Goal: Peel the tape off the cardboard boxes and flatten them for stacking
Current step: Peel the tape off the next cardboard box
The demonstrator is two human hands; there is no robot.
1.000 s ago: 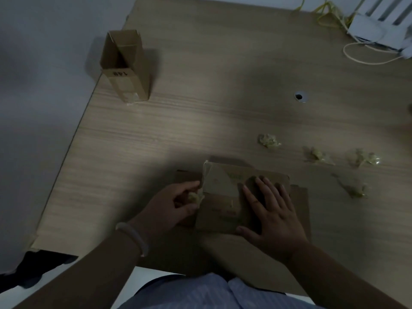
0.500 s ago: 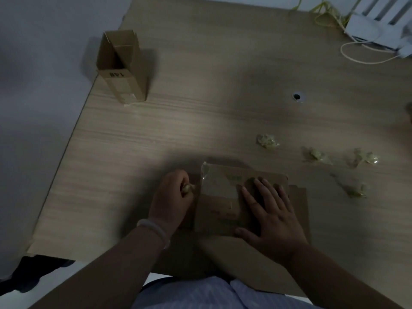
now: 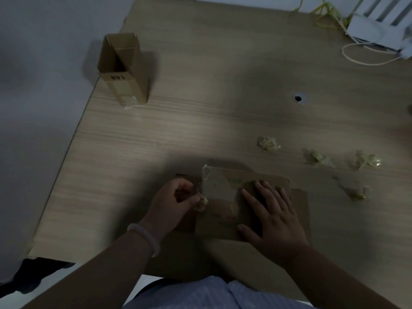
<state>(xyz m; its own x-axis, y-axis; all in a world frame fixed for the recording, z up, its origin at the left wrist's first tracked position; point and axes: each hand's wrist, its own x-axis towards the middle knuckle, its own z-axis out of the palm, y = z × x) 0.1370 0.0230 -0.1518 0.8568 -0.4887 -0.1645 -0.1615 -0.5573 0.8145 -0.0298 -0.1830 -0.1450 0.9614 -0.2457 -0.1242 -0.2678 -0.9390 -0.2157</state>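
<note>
- Flattened box [image 3: 225, 206] at the near edge of the surface [image 3: 200, 121], lying on another flat sheet; right hand [image 3: 275, 221] pressed on it, fingers spread apart.
- Left hand [image 3: 172, 204]: fingers clamped on a tape wad [image 3: 201, 202] that half a second ago was nearly hidden in the fist; a clear strip now stretches to the box's far-left corner.
- Judgement: peel nearly finished.
- Upright box [image 3: 123, 68] untouched.

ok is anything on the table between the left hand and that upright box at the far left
Nothing visible. The table is bare wood between the left hand and the upright box. The crumpled tape wads all lie off to the right.
</note>
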